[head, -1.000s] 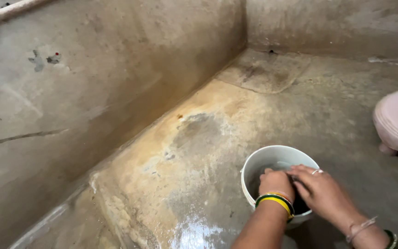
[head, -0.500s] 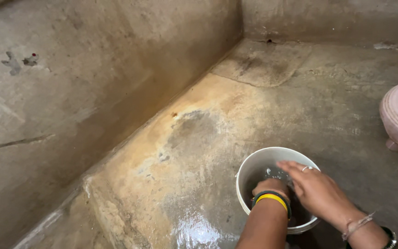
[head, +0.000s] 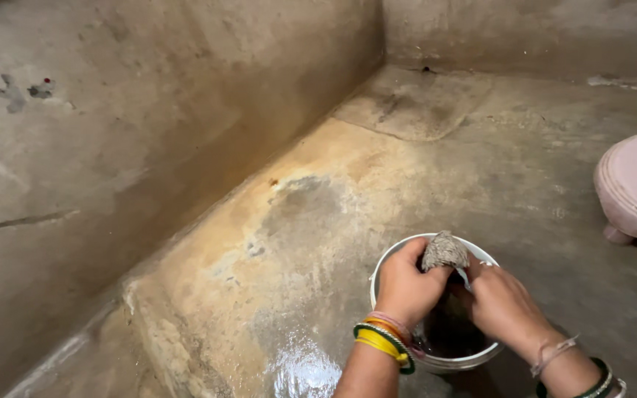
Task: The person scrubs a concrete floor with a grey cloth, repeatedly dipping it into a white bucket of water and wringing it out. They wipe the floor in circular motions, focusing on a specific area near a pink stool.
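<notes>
Clenching left hand (head: 405, 284) and right hand (head: 501, 306) on sodden cloth (head: 444, 252) over white bucket (head: 386, 259); likely risking splashing dirty water onto wet floor (head: 300, 368).

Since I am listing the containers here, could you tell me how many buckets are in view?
1. A round white plastic bucket stands on the wet concrete floor, under the left hand and right hand, which hold a grey wet cloth over it.

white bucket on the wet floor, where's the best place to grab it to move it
Grip the white bucket by its bare left rim, coming from above. No handle shows, its mouth faces up, and the left hand and right hand wringing the grey rag cover the near side.
</notes>
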